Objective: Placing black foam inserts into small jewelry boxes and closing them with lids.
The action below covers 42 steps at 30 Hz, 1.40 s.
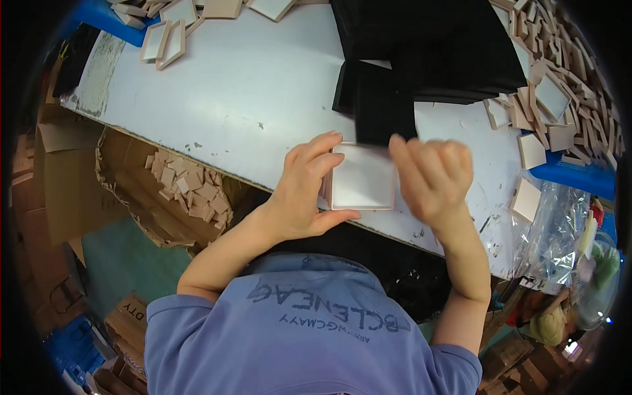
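A shallow square box tray [363, 176] with thin pink walls and a white inside lies at the table's near edge, right in front of me. My left hand [304, 187] grips it from the left, fingers over its far left corner and thumb along the near side. My right hand [432, 176] is curled closed at the tray's right side, slightly blurred. Its fingertips are at the far right corner, by the lower end of a black flat piece [385, 105]; what they pinch, if anything, I cannot make out.
Beyond the tray stands a large stack of black sheets [434, 49]. Many pink box trays [552, 95] are heaped at the right, beside a clear plastic bag [559, 220]. Two trays [163, 45] lie far left. Below the table's left edge, a carton [125, 191] holds small pink pieces.
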Motion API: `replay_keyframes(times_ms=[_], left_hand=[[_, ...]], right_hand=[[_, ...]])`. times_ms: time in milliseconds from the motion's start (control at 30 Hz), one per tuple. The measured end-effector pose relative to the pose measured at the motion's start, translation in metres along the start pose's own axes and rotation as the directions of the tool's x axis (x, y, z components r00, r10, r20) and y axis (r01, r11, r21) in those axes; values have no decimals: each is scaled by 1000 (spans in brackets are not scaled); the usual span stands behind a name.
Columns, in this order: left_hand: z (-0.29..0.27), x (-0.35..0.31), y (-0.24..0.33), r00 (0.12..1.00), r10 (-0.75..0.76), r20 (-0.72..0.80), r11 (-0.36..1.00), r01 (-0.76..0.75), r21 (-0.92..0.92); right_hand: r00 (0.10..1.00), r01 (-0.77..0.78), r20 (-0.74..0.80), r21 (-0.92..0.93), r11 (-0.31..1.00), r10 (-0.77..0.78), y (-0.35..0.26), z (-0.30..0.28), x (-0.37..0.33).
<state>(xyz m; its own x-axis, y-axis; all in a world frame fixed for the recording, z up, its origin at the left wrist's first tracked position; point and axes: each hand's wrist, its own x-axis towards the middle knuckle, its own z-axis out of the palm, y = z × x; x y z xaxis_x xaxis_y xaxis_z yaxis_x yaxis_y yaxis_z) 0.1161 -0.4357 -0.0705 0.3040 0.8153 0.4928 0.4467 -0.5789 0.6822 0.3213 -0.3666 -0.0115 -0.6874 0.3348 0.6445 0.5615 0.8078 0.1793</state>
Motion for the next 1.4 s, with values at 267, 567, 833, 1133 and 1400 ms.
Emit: replay_keyframes(times_ms=[267, 567, 833, 1133, 1400], left_hand=[[1, 3, 2, 999, -4, -49, 999, 6, 40], [-13, 13, 14, 964, -74, 255, 964, 3, 266], [-15, 20, 17, 938, -79, 338, 966, -11, 257], [-26, 41, 32, 888, -111, 447, 935, -59, 349], [-29, 44, 28, 867, -184, 462, 958, 53, 282]], right_hand=[[893, -40, 421, 425, 904, -158, -23, -21, -2], [924, -373, 251, 427, 824, 288, 40, -19, -36], [711, -627, 27, -429, 651, 703, 194, 12, -149], [595, -680, 308, -299, 669, 742, 132, 10, -119], [582, -813, 265, 213, 542, 769, 84, -31, -127]])
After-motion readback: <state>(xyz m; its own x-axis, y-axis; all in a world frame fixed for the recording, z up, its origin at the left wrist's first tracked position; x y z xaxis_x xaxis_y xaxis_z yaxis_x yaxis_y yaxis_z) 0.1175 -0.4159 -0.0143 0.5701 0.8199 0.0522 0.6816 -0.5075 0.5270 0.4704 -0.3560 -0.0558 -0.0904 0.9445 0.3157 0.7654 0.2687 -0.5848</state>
